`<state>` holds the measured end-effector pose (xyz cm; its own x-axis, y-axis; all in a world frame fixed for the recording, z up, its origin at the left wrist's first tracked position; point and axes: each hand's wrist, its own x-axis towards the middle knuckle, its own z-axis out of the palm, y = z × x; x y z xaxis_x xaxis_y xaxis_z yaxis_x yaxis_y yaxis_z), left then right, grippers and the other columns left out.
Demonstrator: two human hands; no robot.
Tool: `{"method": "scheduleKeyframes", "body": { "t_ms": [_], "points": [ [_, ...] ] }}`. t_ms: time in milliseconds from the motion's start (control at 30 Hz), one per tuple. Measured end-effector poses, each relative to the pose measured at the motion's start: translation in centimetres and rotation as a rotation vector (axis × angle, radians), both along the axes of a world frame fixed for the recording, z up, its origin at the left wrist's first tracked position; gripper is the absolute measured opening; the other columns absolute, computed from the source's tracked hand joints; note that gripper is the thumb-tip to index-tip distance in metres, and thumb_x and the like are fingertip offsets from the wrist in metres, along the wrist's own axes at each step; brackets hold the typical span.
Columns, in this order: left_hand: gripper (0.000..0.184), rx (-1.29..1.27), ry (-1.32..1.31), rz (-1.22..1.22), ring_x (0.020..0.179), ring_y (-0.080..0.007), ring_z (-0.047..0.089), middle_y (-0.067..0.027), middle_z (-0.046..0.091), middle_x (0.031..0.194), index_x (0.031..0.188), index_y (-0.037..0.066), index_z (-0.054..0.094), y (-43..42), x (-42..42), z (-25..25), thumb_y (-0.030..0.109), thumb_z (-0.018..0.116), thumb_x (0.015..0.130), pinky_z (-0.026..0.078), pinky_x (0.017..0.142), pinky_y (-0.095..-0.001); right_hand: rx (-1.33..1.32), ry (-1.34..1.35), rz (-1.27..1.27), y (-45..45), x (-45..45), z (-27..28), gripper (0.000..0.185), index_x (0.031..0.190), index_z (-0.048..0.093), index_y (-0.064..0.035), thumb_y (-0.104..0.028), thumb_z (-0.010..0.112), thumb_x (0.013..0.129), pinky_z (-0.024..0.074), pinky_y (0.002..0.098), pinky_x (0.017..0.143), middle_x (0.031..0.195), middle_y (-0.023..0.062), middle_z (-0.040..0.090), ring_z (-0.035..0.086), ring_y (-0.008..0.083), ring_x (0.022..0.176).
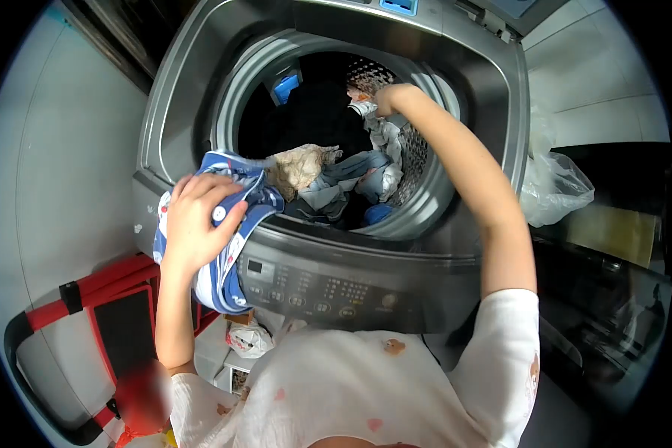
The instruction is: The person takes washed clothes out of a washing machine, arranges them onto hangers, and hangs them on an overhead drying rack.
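The top-loading washing machine (pixel 440 291) is open, and its drum (pixel 413 160) holds a loose heap of laundry, so by the look of it much of the handling is left. One piece, the blue shirt (pixel 228 287) with white trim, is out of the heap, draped over the front left corner of the machine. In the drum lie a big black cloth (pixel 313 112) at the back left, a grey-blue cloth (pixel 355 168) and a cream cloth (pixel 300 166) towards the front, the last just beside the shirt.

The left hand (pixel 199 213) rests on the shirt, its fingers curled over and clamped on the fabric. The right hand (pixel 396 98) is down in the drum at the back right, by some pale cloth (pixel 388 138); its fingertips are hidden, so whether they grip anything, I cannot tell.

Around the machine, a red and black frame (pixel 112 276) stands at the left, a clear plastic bag (pixel 564 190) hangs just beside the right side, and a smaller white bag (pixel 250 340) sits below the front. The right forearm crosses the drum's edge and blocks part of the view; the shirt covers the control panel's left end.
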<state>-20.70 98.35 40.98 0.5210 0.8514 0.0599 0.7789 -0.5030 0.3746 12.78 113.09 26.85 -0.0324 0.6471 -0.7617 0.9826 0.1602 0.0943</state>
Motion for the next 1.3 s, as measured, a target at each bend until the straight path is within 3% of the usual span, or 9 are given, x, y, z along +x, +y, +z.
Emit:
{"method": "scheduleKeyframes", "body": {
  "t_ms": [133, 267, 567, 667, 933, 1000, 1033, 1200, 1300],
  "points": [
    [0.018, 0.020, -0.052, 0.000, 0.087, -0.0275, 0.057, -0.0091, 0.063, 0.088, 0.078, 0.005, 0.065, 0.5, 0.2, -0.4, 0.018, 0.063, 0.066, 0.041, 0.080, -0.0379, -0.012, 0.173, -0.293, 1.8, 5.6, -8.7, 0.028, 0.085, 0.065, 0.0018, -0.021, 0.057, 0.070, 0.0491, 0.0375, 0.060, 0.083, 0.0138, 0.066, 0.063, 0.0245, 0.069],
    [0.019, -0.003, -0.053, 0.002, 0.088, -0.0291, 0.057, -0.0093, 0.063, 0.088, 0.077, 0.005, 0.065, 0.8, -0.1, -0.7, 0.018, 0.064, 0.063, 0.041, 0.079, -0.0385, -0.155, 0.190, -0.484, -0.8, 4.3, -16.7, 0.033, 0.097, 0.064, -0.0033, -0.017, 0.057, 0.068, 0.0475, 0.0349, 0.079, 0.104, 0.0137, 0.062, 0.061, 0.0240, 0.094],
    [0.024, -0.068, -0.016, 0.016, 0.093, -0.0287, 0.056, -0.0072, 0.062, 0.090, 0.079, 0.008, 0.064, 1.0, -0.3, -0.4, 0.018, 0.065, 0.057, 0.038, 0.083, -0.0414, -0.258, 0.348, 0.069, -5.2, -10.7, -21.4, 0.061, 0.116, 0.055, -0.0082, -0.044, 0.064, 0.068, 0.0410, 0.0362, 0.090, 0.120, 0.0100, 0.054, 0.051, 0.0253, 0.111],
    [0.025, -0.063, -0.024, 0.023, 0.092, -0.0282, 0.056, -0.0068, 0.062, 0.091, 0.079, 0.008, 0.064, 1.2, -0.4, -0.6, 0.017, 0.065, 0.055, 0.038, 0.083, -0.0407, -0.110, 0.354, -0.446, -5.6, -14.3, -27.8, 0.075, 0.124, 0.048, -0.0101, -0.055, 0.061, 0.066, 0.0371, 0.0365, 0.095, 0.126, 0.0084, 0.049, 0.047, 0.0250, 0.116],
    [0.024, -0.046, -0.072, 0.022, 0.090, -0.0281, 0.056, -0.0074, 0.062, 0.090, 0.077, 0.007, 0.064, 1.2, -0.4, -0.7, 0.016, 0.064, 0.055, 0.039, 0.080, -0.0396, 0.178, 0.631, -0.818, -2.4, -11.9, -25.2, 0.051, 0.102, 0.062, -0.0065, -0.043, 0.064, 0.065, 0.0456, 0.0382, 0.083, 0.106, 0.0168, 0.060, 0.057, 0.0316, 0.099],
    [0.024, -0.041, -0.071, 0.026, 0.090, -0.0282, 0.056, -0.0076, 0.062, 0.090, 0.077, 0.007, 0.064, 1.1, -0.5, -0.6, 0.016, 0.064, 0.055, 0.039, 0.080, -0.0396, 0.422, 0.892, -0.947, 0.4, -8.2, -24.1, 0.038, 0.086, 0.066, -0.0038, -0.037, 0.066, 0.067, 0.0486, 0.0360, 0.066, 0.080, 0.0111, 0.066, 0.063, 0.0278, 0.075],
    [0.024, -0.041, -0.071, 0.028, 0.090, -0.0282, 0.056, -0.0077, 0.062, 0.090, 0.077, 0.006, 0.064, 1.1, -0.5, -0.6, 0.016, 0.064, 0.055, 0.039, 0.080, -0.0396, 0.544, 1.416, -1.101, 1.4, -7.0, -24.3, 0.030, 0.077, 0.065, -0.0023, -0.031, 0.064, 0.072, 0.0463, 0.0293, 0.057, 0.070, 0.0062, 0.063, 0.059, 0.0193, 0.060],
    [0.024, -0.048, -0.077, 0.037, 0.090, -0.0285, 0.056, -0.0079, 0.062, 0.090, 0.078, 0.006, 0.064, 1.1, -0.6, -0.7, 0.015, 0.064, 0.056, 0.039, 0.080, -0.0402, -0.105, 1.758, -1.164, 4.1, -5.9, -10.6, 0.030, 0.087, 0.060, -0.0083, -0.038, 0.053, 0.083, 0.0422, 0.0231, 0.053, 0.074, 0.0004, 0.058, 0.049, 0.0091, 0.051],
    [0.024, -0.067, -0.060, 0.039, 0.093, -0.0304, 0.055, -0.0101, 0.062, 0.092, 0.079, 0.005, 0.063, 1.1, -0.6, -0.6, 0.017, 0.060, 0.059, 0.038, 0.083, -0.0405, -0.126, 0.853, -0.444, 4.5, -7.2, -13.2, 0.039, 0.088, 0.063, -0.0070, -0.043, 0.054, 0.077, 0.0427, 0.0266, 0.044, 0.076, 0.0023, 0.063, 0.052, 0.0125, 0.049]
  ]
}}
